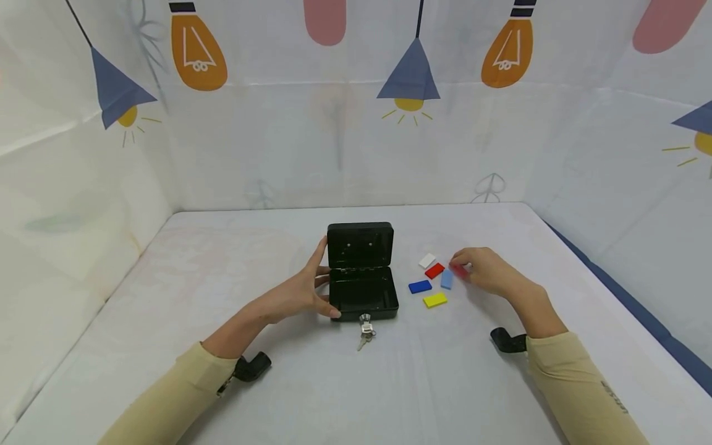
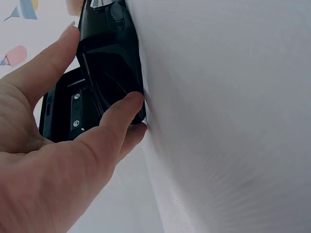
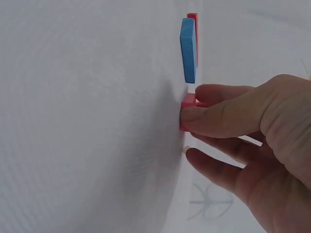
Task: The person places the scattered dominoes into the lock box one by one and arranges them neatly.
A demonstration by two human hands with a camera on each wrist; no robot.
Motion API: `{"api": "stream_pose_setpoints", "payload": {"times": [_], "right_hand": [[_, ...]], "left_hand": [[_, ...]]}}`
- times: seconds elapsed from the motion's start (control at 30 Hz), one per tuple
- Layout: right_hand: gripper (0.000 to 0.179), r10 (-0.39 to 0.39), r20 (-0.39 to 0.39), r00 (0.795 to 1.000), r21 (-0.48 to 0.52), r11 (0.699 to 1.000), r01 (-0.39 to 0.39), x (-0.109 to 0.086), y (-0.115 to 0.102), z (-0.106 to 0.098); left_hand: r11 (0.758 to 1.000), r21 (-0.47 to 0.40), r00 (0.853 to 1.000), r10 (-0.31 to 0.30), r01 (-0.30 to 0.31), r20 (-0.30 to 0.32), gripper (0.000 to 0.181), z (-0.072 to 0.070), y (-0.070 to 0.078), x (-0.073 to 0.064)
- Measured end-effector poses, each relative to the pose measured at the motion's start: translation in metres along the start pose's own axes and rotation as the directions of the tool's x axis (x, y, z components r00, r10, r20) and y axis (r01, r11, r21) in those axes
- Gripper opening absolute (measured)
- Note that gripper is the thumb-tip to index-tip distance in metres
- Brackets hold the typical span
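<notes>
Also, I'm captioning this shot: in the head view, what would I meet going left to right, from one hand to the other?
Left hand, open black box, dark blue block, light blue block, right hand.

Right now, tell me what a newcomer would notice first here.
Probably the box, black and open at the centre, the left hand holding its left side. Next, the coloured blocks to its right, the right hand pinching a pink one. Behind, orange bulbs on the backdrop.

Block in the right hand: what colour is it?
The block is pinkish red, best seen in the right wrist view.
</notes>
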State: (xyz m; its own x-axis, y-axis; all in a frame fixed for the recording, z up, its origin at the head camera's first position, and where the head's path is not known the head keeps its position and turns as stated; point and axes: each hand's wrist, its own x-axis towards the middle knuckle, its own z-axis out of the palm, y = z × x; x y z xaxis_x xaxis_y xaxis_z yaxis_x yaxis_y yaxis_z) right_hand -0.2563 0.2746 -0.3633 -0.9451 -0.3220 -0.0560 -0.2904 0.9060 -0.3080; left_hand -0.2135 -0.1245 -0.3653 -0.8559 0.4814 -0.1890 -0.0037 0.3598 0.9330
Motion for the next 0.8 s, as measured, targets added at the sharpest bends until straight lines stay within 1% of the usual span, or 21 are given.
{"api": "stream_pose_setpoints", "payload": {"times": [0.1,0.2,0.4,0.8], "right_hand": [[0.041,-0.008,-0.021,1.0,-0.008,1.0,0.008,0.0003,0.0,0.0001],[0.037,0.002,-0.03,1.0,-0.009,1.0,-0.003,-0.0003,-0.0004,0.0003],[0.034,0.011,-0.038,0.999,0.002,1.0,-0.011,-0.0009,-0.0018,0.0023],[0.032,0.018,-0.047,0.999,0.015,1.0,-0.017,0.0019,-0.0047,0.0037]], "left_hand": [[1.0,-0.014,1.0,-0.007,0.007,0.006,0.143,0.0,0.0002,0.0004],[0.999,-0.028,1.0,-0.019,0.019,0.006,0.142,0.0004,0.0008,0.0015],[1.0,-0.009,1.0,-0.014,0.014,0.009,0.141,0.001,-0.0001,0.0029],[1.0,0.006,1.0,-0.02,0.02,0.018,0.138,-0.0012,-0.0028,-0.0001]]}}
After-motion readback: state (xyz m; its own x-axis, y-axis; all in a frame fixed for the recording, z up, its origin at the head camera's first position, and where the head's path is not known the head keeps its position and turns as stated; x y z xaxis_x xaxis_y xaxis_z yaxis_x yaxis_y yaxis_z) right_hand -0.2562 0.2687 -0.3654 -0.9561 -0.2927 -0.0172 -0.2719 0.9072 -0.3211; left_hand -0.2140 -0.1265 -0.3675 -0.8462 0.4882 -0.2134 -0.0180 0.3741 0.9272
